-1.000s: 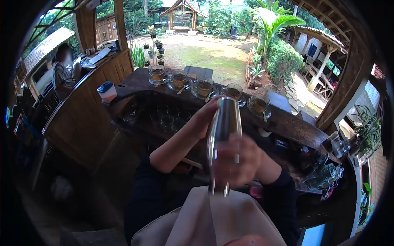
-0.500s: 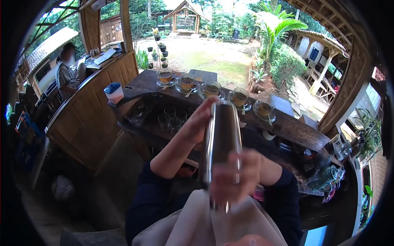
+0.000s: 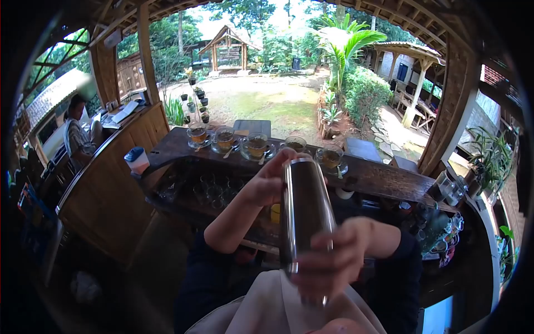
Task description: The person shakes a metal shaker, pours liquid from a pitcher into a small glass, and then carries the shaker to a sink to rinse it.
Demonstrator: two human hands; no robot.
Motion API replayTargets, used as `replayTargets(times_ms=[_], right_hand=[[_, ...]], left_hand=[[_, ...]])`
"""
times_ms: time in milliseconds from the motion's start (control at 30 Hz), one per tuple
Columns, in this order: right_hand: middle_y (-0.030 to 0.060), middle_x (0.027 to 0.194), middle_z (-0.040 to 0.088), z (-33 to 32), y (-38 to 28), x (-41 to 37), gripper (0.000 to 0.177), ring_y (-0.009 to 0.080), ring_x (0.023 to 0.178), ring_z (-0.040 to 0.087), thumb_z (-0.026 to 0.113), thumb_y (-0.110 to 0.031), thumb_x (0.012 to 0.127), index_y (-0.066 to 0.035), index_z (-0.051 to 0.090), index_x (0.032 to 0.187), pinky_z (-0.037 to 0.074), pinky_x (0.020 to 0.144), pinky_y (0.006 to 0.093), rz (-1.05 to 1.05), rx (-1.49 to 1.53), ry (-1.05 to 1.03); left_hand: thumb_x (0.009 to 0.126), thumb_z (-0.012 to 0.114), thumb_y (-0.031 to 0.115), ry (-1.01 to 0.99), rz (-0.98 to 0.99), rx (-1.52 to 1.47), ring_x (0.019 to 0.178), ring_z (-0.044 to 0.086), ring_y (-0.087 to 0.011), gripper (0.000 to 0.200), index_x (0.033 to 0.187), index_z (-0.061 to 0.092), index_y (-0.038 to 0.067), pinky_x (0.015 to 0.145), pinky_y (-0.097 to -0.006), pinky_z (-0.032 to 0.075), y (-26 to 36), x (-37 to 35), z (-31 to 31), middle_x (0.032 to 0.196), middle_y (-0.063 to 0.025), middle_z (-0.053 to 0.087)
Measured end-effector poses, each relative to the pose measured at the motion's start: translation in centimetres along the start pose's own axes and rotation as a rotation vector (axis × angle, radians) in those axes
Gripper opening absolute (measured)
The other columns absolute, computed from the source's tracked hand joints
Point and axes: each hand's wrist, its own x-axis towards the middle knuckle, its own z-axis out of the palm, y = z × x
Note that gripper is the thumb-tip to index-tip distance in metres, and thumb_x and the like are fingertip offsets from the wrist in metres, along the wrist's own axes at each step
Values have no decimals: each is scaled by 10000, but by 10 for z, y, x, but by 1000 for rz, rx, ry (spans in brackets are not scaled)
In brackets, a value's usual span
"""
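Note:
A tall metal cocktail shaker [image 3: 308, 203] is held at a slant in front of my chest, one end toward the counter. My left hand [image 3: 270, 181] grips its far end from the left side, fingers partly hidden behind it. Lower down, my right hand [image 3: 336, 259] wraps around the near end, its fingers smeared by motion. Beyond the shaker, several glass cups of amber drink stand on saucers along the counter, among them a left-hand cup [image 3: 197, 133] and a right-hand cup [image 3: 329, 157]. Small spoons lie on some of the saucers.
The dark wooden counter [image 3: 384, 181] runs across in front of me. A blue-lidded container [image 3: 137, 160] stands at its left end. Empty glasses [image 3: 214, 192] sit on the lower shelf; glass jars [image 3: 453, 192] stand right. A person [image 3: 78, 131] sits behind the wooden desk [image 3: 114, 195].
My view has swung right and the counter sits further left and lower. The shaker has tilted a little, with both hands still on it; my right hand stays blurred.

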Motion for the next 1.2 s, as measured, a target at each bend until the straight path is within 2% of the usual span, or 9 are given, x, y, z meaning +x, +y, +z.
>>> replayTargets(times_ms=[167,367,433,500,600,700,833,967,1200], right_hand=[[147,1225,544,-36,35,-81,488,359,1146,531,693,-327,772,-97,553,1179,467,914,486,1057,230,-145],[7,1178,585,-126,-28,-50,260,234,1133,549,649,-196,796,-169,597,1049,410,979,427,269,-238,-199],[-20,1163,589,-144,-38,-55,242,197,1118,559,635,-169,800,-188,597,1038,401,988,430,102,-302,-148],[-28,1125,592,-172,-34,-76,229,149,1097,568,609,-170,818,-200,595,1044,406,976,462,-116,-297,-152],[87,1162,570,-234,-5,-138,423,245,1064,598,668,-223,795,-79,552,1176,463,912,432,671,-176,-356],[172,1162,563,-255,-4,-167,537,271,1024,603,729,-88,740,-4,505,1221,489,859,330,1341,-31,106],[86,1120,595,-293,-40,-110,406,315,1050,592,750,-233,710,-89,609,1063,457,907,438,701,-418,-228],[1,1135,591,-302,-55,-131,293,270,1113,560,705,-249,755,-209,616,1031,448,893,456,-226,-529,-119],[191,1180,556,-361,-41,-207,484,270,1122,554,748,-177,747,-25,538,1156,432,943,435,1534,-134,523]], left_hand=[[964,347,290,855,-334,-187,935,635,-304,376,1110,524,-8,819,-429,540,-62,41,-52,1056,-165,627],[921,514,409,342,-320,-41,1085,573,-310,491,1236,468,34,888,-453,511,-100,81,39,1150,-195,556],[905,577,377,-362,124,293,1153,507,-381,482,1278,393,134,960,-576,427,-122,108,55,1205,-225,495],[908,583,338,-239,104,248,1099,552,-352,466,1274,379,135,911,-513,491,-171,129,42,1157,-209,525],[902,587,292,17,-317,195,967,629,-227,407,1230,450,94,783,-373,568,-222,188,13,1093,-142,580],[917,552,325,1,-375,164,977,627,-224,401,1214,474,67,795,-369,566,-276,210,29,1102,-142,582],[949,504,232,-65,-679,-792,1065,592,-227,388,1282,428,48,817,-387,546,-279,231,83,1186,-141,563],[949,519,278,-343,117,-159,1049,594,-215,420,1284,431,39,865,-384,519,-297,243,133,1196,-133,560],[966,468,250,338,-712,-204,963,624,-269,396,1254,383,-9,850,-404,543,-389,313,66,1106,-144,580]])
